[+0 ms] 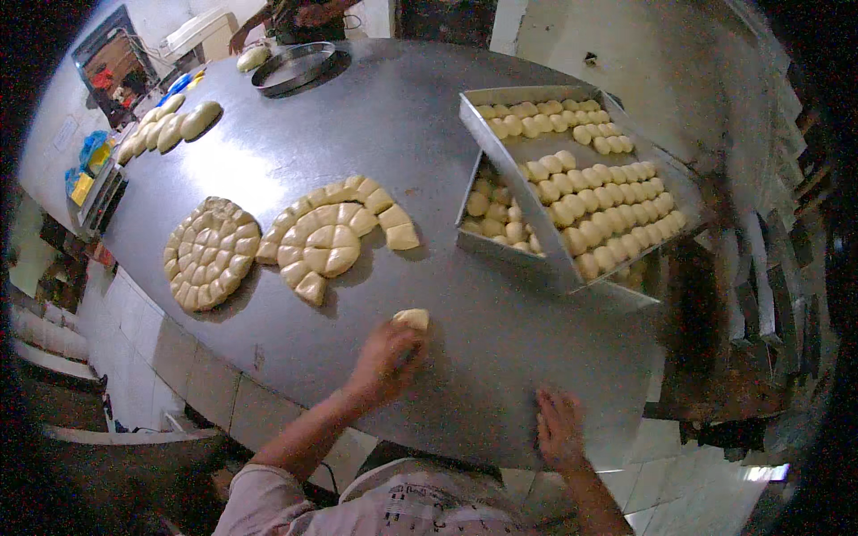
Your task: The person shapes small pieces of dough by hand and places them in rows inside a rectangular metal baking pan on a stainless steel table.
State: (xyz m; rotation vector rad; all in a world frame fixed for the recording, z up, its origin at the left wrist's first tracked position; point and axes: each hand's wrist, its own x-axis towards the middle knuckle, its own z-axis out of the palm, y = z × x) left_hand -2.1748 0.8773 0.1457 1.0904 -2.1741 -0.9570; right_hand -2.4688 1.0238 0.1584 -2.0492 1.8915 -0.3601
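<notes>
My left hand (391, 359) is closed on a small piece of dough (412, 317), which shows past the fingertips just over the table. To the right, my right hand (559, 431) rests low at the near edge of the tabletop, fingers extended forward and slightly blurred. Nothing shows in it, though the underside of its palm is hidden. Ahead of my left hand lies a round of dough cut into pieces (319, 248), partly broken up, with an arc of pieces curving around its far side. Left of it sits a fuller cut dough round (212, 254).
A metal tray with rows of dough balls (572, 290) lies tilted across another tray of dough balls (461, 234) at the right. Several smooth dough lumps (170, 132) are at the far left. A round pan (293, 70) stands at the back near another person (308, 16).
</notes>
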